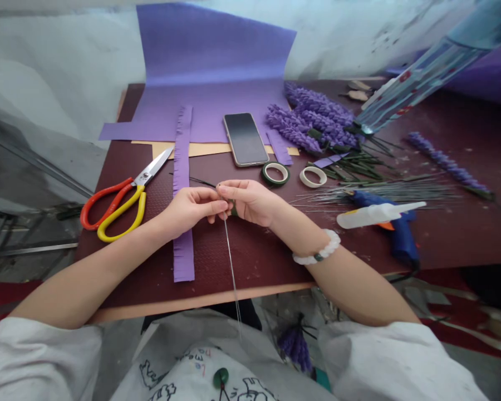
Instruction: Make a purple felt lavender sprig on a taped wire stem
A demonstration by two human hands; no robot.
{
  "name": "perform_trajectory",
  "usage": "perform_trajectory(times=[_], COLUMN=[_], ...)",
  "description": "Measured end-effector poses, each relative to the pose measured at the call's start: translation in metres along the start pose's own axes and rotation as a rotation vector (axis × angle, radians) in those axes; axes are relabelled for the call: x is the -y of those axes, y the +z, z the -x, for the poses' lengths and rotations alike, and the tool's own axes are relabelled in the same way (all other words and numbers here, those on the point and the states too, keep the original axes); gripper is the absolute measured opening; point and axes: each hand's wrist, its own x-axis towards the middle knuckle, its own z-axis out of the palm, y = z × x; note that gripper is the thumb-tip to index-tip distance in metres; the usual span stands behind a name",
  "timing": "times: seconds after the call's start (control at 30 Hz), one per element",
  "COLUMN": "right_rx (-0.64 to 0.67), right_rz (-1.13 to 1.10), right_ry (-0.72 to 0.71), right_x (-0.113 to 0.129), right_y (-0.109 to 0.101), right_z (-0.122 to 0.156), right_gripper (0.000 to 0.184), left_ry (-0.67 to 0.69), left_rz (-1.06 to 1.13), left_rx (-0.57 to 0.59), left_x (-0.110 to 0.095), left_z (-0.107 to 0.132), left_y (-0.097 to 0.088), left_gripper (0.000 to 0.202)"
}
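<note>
two hands close together: left hand (190, 207) and right hand (250, 201) pinched narrow on thin wire (230, 262), long axis dropping toward body past table edge (200, 301).

scissors (127, 195): 1 | smartphone (245, 139): 1 | tape rolls (275, 182) (313, 184): 2 | glue gun (403, 239): 1 | hands (190, 209) (250, 201): 2 | held wire (230, 250): 1

Scissors (129, 214) left, wires (379, 192) and a glue gun (403, 242) right, hem in the hands (250, 203).

- You're pinching a thin wire (230, 253) between your left hand (190, 210) and right hand (250, 201).
- Orange-and-yellow scissors (117, 206) are lying near your left hand, beside a fringed purple paper strip (182, 195).
</note>
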Motion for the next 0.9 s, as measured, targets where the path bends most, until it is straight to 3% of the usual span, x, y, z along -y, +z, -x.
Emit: perform_trajectory(times=[0.67,0.9], right_rx=[0.046,0.005], right_rz=[0.099,0.060], right_ry=[0.013,-0.008], right_x=[0.0018,0.0001], right_y=[-0.0006,-0.0001], right_z=[-0.0002,-0.0006], right_gripper=[0.038,0.038], left_ry=[0.011,0.039], left_rz=[-0.023,-0.001], left_rx=[-0.027,-0.026], left_x=[0.0050,0.0030], left_z=[0.0004,0.0008], left_y=[0.0008,0.0017], left_gripper=[0.019,0.017])
